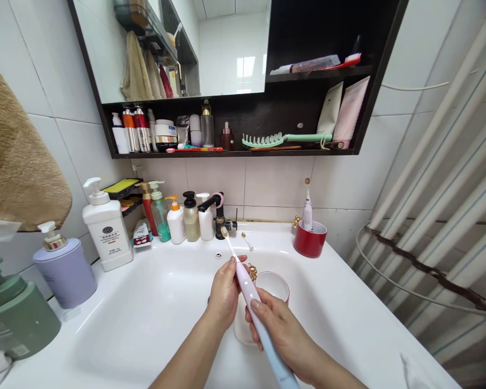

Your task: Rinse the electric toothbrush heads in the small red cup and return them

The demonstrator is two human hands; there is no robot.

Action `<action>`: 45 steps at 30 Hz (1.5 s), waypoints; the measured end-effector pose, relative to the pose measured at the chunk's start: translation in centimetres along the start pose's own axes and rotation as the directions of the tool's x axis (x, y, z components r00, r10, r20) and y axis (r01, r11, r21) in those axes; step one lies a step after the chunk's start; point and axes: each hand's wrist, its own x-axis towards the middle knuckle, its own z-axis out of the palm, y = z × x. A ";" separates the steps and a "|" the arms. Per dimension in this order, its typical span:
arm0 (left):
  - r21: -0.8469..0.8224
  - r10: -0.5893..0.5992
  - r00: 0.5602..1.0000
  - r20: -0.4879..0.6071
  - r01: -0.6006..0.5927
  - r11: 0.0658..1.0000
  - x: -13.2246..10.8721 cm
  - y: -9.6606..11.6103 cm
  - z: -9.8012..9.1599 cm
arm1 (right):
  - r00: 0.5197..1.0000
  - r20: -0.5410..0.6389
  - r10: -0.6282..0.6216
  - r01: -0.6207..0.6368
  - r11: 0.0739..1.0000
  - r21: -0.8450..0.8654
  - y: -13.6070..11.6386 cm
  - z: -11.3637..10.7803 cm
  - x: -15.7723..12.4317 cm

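An electric toothbrush (249, 292), pink at the neck end and pale blue lower down, is held over the sink with its brush head pointing up and away. My right hand (281, 327) is wrapped round the handle. My left hand (223, 292) is closed higher up, with thumb and fingers at the upper end below the brush head. Behind the hands, a cup (283, 286) with a white inside and gold handle sits in the sink, partly hidden. A small loose brush head (248, 241) lies on the sink's back ledge, right of the black faucet (219, 213).
A red cup (310, 244) holding another electric toothbrush (308, 213) stands at the back right of the white sink (146, 313). Several pump bottles (176, 221) line the back and left. Above hangs a dark mirror cabinet (227, 154); pipes (441, 216) run along the right.
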 end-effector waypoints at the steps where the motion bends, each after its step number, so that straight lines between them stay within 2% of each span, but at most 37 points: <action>1: -0.001 -0.001 1.000 0.002 0.001 1.000 0.0 0.0 0.0 | 1.000 -0.004 -0.008 0.008 1.000 -0.011 0.0 0.0 0.0; 8: 0.002 -0.012 1.000 -0.003 0.012 1.000 0.1 -0.1 -0.1 | 1.000 -0.010 -0.004 0.004 1.000 -0.026 0.0 0.0 -0.1; 14: 0.003 -0.019 0.999 0.037 0.019 1.000 0.0 -0.2 -0.1 | 0.999 -0.013 -0.031 0.031 0.999 -0.028 -0.3 0.1 -0.1; 24: 0.016 -0.028 0.999 0.021 0.027 0.999 -0.1 -0.1 0.1 | 0.999 -0.025 -0.039 0.038 0.998 -0.041 -0.5 0.0 -0.2; 45: 0.136 -0.008 0.993 0.119 -0.008 0.991 -0.1 -0.7 -0.1 | 0.992 -0.076 -0.097 0.090 0.993 -0.081 -0.7 -0.4 0.1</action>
